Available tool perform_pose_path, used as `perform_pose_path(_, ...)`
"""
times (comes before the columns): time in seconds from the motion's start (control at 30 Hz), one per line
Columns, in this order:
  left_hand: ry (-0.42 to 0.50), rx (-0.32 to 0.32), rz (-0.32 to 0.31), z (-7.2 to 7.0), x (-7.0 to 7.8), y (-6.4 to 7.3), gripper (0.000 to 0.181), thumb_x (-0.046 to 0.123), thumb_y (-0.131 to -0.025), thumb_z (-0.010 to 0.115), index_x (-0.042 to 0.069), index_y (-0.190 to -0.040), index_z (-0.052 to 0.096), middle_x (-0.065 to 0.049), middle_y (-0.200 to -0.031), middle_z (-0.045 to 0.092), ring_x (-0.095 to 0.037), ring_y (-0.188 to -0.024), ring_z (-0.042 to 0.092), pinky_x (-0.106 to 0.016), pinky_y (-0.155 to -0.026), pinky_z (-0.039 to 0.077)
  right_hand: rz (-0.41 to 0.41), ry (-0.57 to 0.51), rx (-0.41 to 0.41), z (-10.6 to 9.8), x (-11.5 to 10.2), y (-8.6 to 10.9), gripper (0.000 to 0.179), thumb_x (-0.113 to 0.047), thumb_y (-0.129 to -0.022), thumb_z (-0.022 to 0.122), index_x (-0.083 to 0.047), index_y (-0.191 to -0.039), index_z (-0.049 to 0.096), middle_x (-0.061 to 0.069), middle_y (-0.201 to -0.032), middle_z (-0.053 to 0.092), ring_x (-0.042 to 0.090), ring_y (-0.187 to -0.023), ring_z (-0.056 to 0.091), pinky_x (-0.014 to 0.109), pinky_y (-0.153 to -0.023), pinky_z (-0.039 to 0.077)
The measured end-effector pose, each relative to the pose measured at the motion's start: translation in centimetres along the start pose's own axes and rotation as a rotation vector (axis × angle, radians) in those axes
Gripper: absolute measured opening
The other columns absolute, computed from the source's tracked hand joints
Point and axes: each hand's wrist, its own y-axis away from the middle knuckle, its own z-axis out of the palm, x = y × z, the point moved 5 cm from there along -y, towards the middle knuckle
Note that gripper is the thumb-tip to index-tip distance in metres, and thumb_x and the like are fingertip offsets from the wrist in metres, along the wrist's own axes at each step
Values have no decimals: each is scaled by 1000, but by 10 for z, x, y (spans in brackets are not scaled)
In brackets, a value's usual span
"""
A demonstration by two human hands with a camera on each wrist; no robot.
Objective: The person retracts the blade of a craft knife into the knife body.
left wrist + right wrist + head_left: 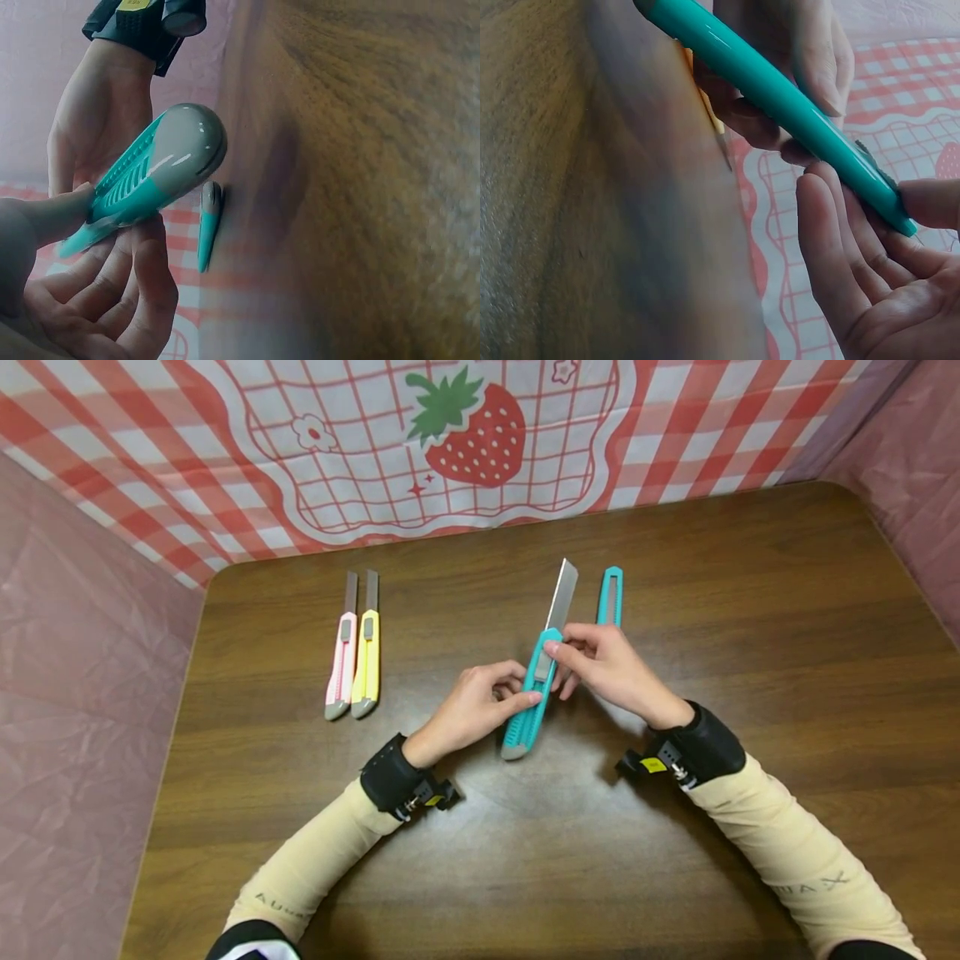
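Both hands hold a teal snap-off utility knife [527, 720] above the table, its wide blade [562, 597] extended and pointing away from the person. My left hand [474, 700] grips the lower handle, thumb on top and fingers underneath. With the thumb on the grey slider [543, 665], my right hand [611, 667] pinches the handle near the blade end. In the left wrist view the handle's grey end cap [187, 146] faces the camera. A second teal utility knife [611, 597] lies just beyond the right hand, partly hidden by it, no blade sticking out.
To the left, a pink utility knife [342, 664] and a yellow utility knife [367, 664] lie side by side on the wooden table [480, 860], blades out and pointing away. A checked strawberry cloth [480, 443] hangs behind the table's far edge.
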Motion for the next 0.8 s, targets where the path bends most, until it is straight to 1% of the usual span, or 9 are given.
perform_pose_path(0.1, 16, -36, -9, 3, -2, 0, 15, 21, -88, 66, 9, -96, 63, 0, -79, 66, -4, -67, 59, -23, -60, 54, 0, 18, 48, -5, 0, 0, 18, 0, -95, 47, 14, -88, 55, 33, -68, 60, 37, -56, 60, 53, -53, 56)
perform_pose_path(0.27, 48, -93, -21, 8, -5, 1, 13, 23, -86, 68, 11, -92, 64, 1, -78, 68, -5, -65, 61, -22, -56, 53, -3, 38, 148, -17, -2, 0, 20, -4, -96, 48, 12, -87, 57, 33, -68, 59, 36, -53, 60, 44, -51, 59)
perform_pose_path(0.4, 127, -126, -56, 11, -7, 2, 14, 22, -85, 69, 9, -91, 64, -3, -76, 68, -12, -60, 62, -28, -52, 57, -12, 27, 234, -26, -2, 1, 23, -7, -96, 49, 12, -88, 57, 35, -68, 56, 38, -56, 59, 38, -50, 59)
perform_pose_path(0.53, 199, -155, -80, 14, -9, 2, 15, 19, -85, 69, 7, -91, 62, -9, -75, 68, -18, -60, 63, -36, -52, 59, -8, 13, 298, -32, -2, 2, 23, -8, -96, 49, 12, -91, 58, 31, -69, 57, 38, -56, 58, 33, -51, 59)
perform_pose_path(0.7, 223, -158, -82, 18, -10, 2, 11, 16, -85, 69, 8, -89, 63, -10, -74, 69, -19, -61, 64, -36, -54, 60, -7, 8, 329, -34, 1, 2, 23, -9, -96, 49, 12, -93, 58, 23, -68, 59, 37, -54, 58, 32, -51, 59)
perform_pose_path(0.8, 239, -157, -87, 19, -10, 2, 8, 13, -85, 68, 8, -88, 63, -10, -74, 69, -20, -61, 65, -35, -54, 60, -13, 18, 310, -33, 2, 2, 24, -10, -97, 48, 12, -92, 57, 26, -69, 58, 37, -54, 58, 33, -51, 59)
